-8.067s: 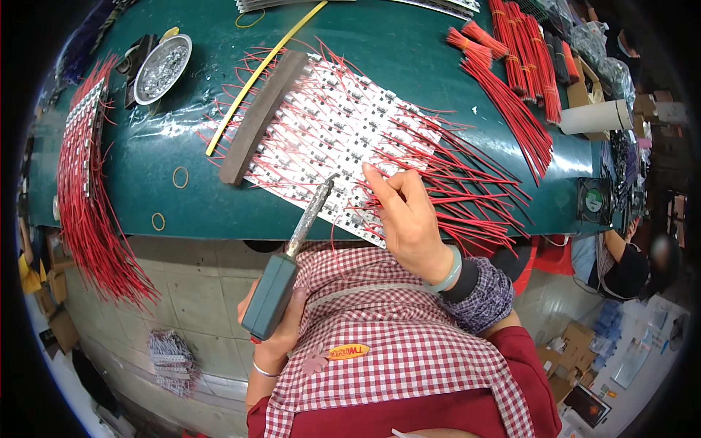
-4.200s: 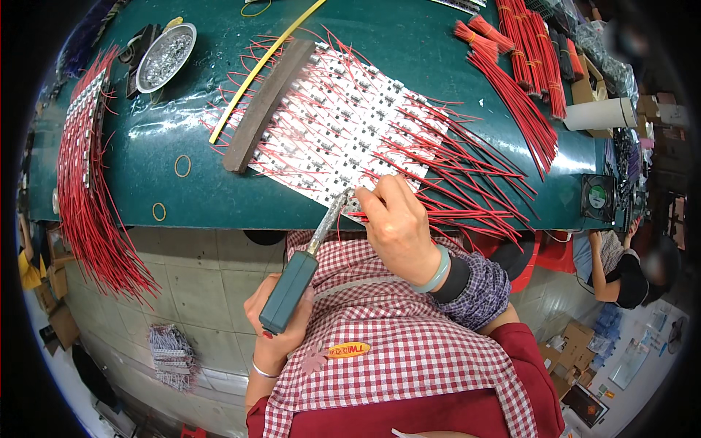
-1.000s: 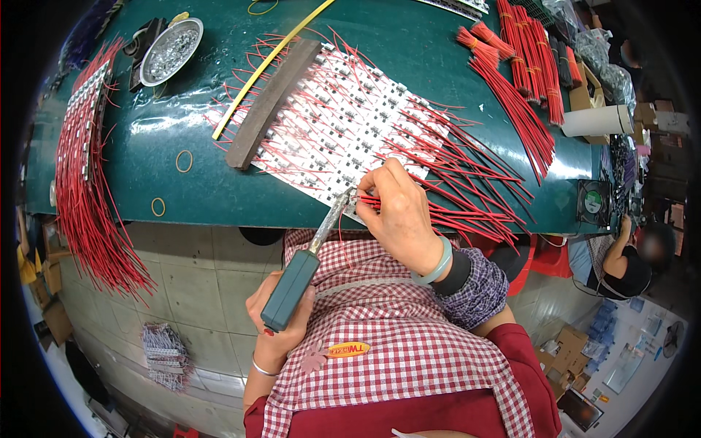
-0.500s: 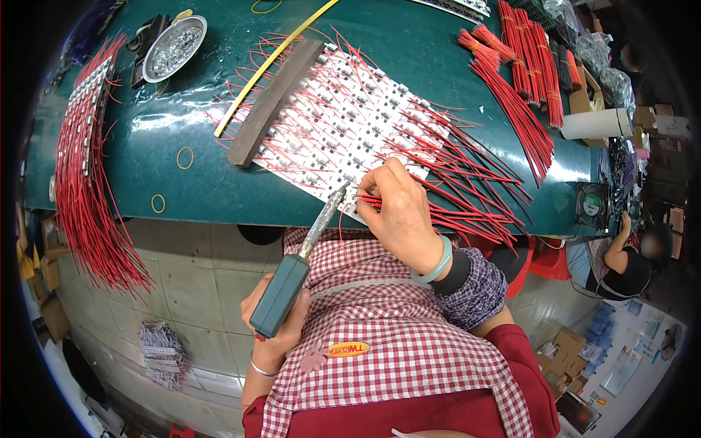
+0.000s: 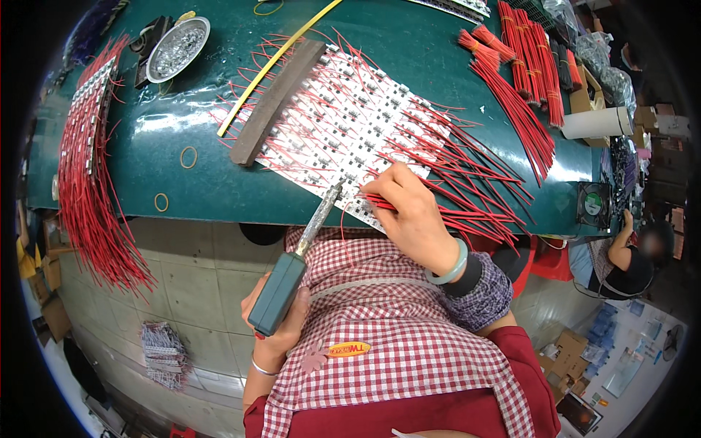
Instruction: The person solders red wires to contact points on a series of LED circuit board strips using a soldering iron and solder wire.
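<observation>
My left hand (image 5: pixel 295 320) is wrapped round the dark green handle of a soldering iron (image 5: pixel 278 293). The iron's tip points up and away, at the near edge of a white circuit board panel (image 5: pixel 374 124) dotted with small black parts. Just right of the tip, my right hand (image 5: pixel 415 217) has thumb and fingers pinched on red wire (image 5: pixel 380 201); the exact grip is partly hidden by the fingers. Many red wires (image 5: pixel 482 171) fan out from the panel's right side. A dark brown bar (image 5: pixel 277 102) lies across its left part.
At the left, another wired board bundle (image 5: pixel 91 117) hangs over the table edge. A metal bowl (image 5: pixel 177 50) of silvery bits, a yellow strip (image 5: pixel 277 55) and rubber bands (image 5: pixel 189 157) lie around. Red wire bundles (image 5: pixel 526 58) and a white roll (image 5: pixel 597 123) are far right; a person (image 5: pixel 617 255) sits beyond.
My right hand has shifted a little right and toward me, its fingers moving off the panel's edge slightly. The iron's tip has drawn back slightly to the left.
</observation>
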The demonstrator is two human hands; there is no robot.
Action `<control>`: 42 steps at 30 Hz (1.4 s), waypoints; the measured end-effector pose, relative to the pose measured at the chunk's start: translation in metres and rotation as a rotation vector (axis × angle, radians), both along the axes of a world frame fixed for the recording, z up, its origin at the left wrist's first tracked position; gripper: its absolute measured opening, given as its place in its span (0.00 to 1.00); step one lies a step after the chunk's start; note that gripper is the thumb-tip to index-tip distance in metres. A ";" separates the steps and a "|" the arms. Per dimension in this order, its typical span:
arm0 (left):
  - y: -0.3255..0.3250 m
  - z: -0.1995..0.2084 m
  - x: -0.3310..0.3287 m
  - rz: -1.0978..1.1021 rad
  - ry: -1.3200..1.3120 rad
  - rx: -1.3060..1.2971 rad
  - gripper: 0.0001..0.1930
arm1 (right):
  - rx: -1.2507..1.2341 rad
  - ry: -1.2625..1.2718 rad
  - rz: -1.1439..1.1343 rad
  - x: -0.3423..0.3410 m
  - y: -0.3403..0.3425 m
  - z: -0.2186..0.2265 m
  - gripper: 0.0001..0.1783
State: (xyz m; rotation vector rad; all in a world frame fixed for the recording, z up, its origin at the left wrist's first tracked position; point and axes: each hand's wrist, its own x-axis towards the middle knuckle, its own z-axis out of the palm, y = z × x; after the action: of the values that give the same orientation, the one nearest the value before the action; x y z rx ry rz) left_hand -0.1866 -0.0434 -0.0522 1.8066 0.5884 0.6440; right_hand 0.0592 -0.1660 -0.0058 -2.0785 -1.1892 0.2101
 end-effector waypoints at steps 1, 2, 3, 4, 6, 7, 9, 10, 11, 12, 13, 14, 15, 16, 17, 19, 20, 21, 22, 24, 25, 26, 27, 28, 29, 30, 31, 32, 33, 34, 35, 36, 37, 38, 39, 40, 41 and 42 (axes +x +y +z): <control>0.000 -0.001 0.000 0.003 -0.010 0.023 0.11 | 0.025 0.017 0.038 0.000 -0.005 0.000 0.19; 0.000 -0.001 -0.001 0.003 -0.009 0.024 0.11 | 0.026 0.017 0.039 -0.001 -0.009 0.000 0.19; 0.000 -0.001 -0.003 0.014 0.005 0.010 0.11 | 0.007 -0.118 0.073 -0.002 -0.014 -0.001 0.22; -0.001 -0.001 -0.004 0.024 0.019 -0.005 0.11 | -0.011 -0.253 0.108 -0.003 -0.016 -0.002 0.24; -0.002 -0.001 -0.005 0.034 0.034 -0.031 0.11 | -0.011 -0.256 0.093 -0.006 -0.019 -0.004 0.25; -0.002 0.000 -0.005 0.045 0.049 -0.058 0.11 | -0.011 -0.258 0.080 -0.007 -0.021 -0.005 0.26; -0.002 -0.003 -0.008 0.046 0.056 -0.060 0.11 | -0.037 -0.294 0.092 -0.006 -0.020 0.002 0.24; -0.002 -0.003 -0.009 0.045 0.063 -0.063 0.11 | -0.065 -0.330 0.103 -0.005 -0.020 0.007 0.23; -0.002 -0.003 -0.010 0.045 0.063 -0.063 0.11 | -0.064 -0.330 0.102 -0.007 -0.022 0.011 0.23; -0.003 -0.002 -0.010 0.069 0.065 -0.088 0.11 | -0.019 -0.234 0.000 -0.011 -0.025 0.015 0.25; -0.003 -0.001 -0.010 0.094 0.067 -0.114 0.10 | 0.026 -0.138 -0.101 -0.014 -0.026 0.019 0.26; -0.004 0.001 -0.011 0.093 0.068 -0.113 0.10 | 0.042 -0.179 -0.107 -0.013 -0.024 0.023 0.29; -0.004 0.002 -0.012 0.115 0.090 -0.173 0.10 | 0.043 -0.178 -0.107 -0.014 -0.020 0.023 0.29; -0.005 0.003 -0.013 0.137 0.111 -0.234 0.10 | 0.025 -0.186 -0.059 -0.015 -0.014 0.022 0.30; -0.004 0.000 -0.016 0.135 0.112 -0.232 0.10 | 0.006 -0.196 -0.012 -0.016 -0.009 0.021 0.30; 0.001 -0.003 -0.017 -0.041 0.059 -0.123 0.19 | -0.066 -0.249 0.044 -0.022 -0.007 0.015 0.29; -0.001 -0.003 -0.017 -0.042 0.060 -0.122 0.19 | -0.104 -0.233 0.088 -0.027 -0.005 0.014 0.28; -0.005 -0.002 -0.015 0.004 0.001 -0.213 0.19 | -0.143 -0.217 0.131 -0.030 -0.004 0.012 0.27; -0.008 0.002 -0.013 0.060 -0.057 -0.304 0.19 | -0.161 -0.231 0.138 -0.032 -0.002 0.007 0.24; -0.008 -0.004 -0.016 0.068 -0.058 -0.300 0.20 | -0.123 -0.240 0.151 -0.030 -0.004 -0.001 0.24; -0.008 -0.006 -0.018 0.073 -0.060 -0.297 0.20 | -0.085 -0.250 0.161 -0.029 -0.006 -0.004 0.24; -0.007 -0.006 -0.018 0.073 -0.059 -0.298 0.20 | -0.086 -0.249 0.161 -0.028 -0.007 -0.006 0.24; -0.007 -0.006 -0.018 0.075 -0.056 -0.301 0.20 | -0.074 -0.255 0.189 -0.027 -0.009 -0.008 0.24; -0.007 -0.006 -0.018 0.076 -0.053 -0.303 0.20 | -0.061 -0.260 0.217 -0.026 -0.011 -0.009 0.24; -0.007 -0.006 -0.017 0.075 -0.054 -0.305 0.20 | -0.062 -0.261 0.216 -0.024 -0.012 -0.010 0.24; -0.008 -0.006 -0.016 0.091 -0.061 -0.331 0.20 | -0.063 -0.267 0.233 -0.023 -0.014 -0.011 0.25; -0.009 -0.006 -0.015 0.107 -0.068 -0.357 0.20 | -0.064 -0.273 0.250 -0.022 -0.014 -0.012 0.26; -0.009 -0.005 -0.015 0.108 -0.068 -0.357 0.20 | -0.064 -0.273 0.251 -0.023 -0.015 -0.010 0.26; -0.010 -0.004 -0.015 0.110 -0.063 -0.360 0.20 | -0.081 -0.252 0.260 -0.024 -0.015 -0.008 0.27; -0.010 -0.004 -0.015 0.112 -0.059 -0.364 0.20 | -0.097 -0.232 0.268 -0.024 -0.015 -0.006 0.28; -0.010 -0.004 -0.015 0.112 -0.060 -0.364 0.20 | -0.097 -0.233 0.268 -0.025 -0.015 -0.003 0.28; -0.009 -0.005 -0.016 0.102 -0.069 -0.351 0.20 | -0.108 -0.180 0.266 -0.025 -0.015 0.001 0.29; -0.009 -0.006 -0.016 0.092 -0.078 -0.339 0.21 | -0.118 -0.128 0.263 -0.025 -0.016 0.003 0.29; -0.009 -0.008 -0.016 0.091 -0.080 -0.339 0.21 | -0.119 -0.129 0.262 -0.022 -0.016 0.006 0.29; -0.009 -0.009 -0.017 0.094 -0.085 -0.343 0.21 | -0.062 -0.057 0.245 -0.019 -0.016 0.007 0.27; -0.009 -0.010 -0.017 0.098 -0.091 -0.346 0.21 | -0.005 0.015 0.228 -0.016 -0.016 0.008 0.24; -0.010 -0.010 -0.018 0.099 -0.091 -0.346 0.21 | -0.005 0.015 0.229 -0.017 -0.015 0.008 0.24; -0.010 -0.010 -0.018 0.098 -0.092 -0.344 0.21 | 0.037 0.009 0.144 -0.018 -0.013 0.007 0.25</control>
State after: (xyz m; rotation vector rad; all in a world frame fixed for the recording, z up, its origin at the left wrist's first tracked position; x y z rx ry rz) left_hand -0.2045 -0.0538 -0.0621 1.4272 0.6838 0.6444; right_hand 0.0409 -0.1786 0.0011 -1.9597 -1.3286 0.2627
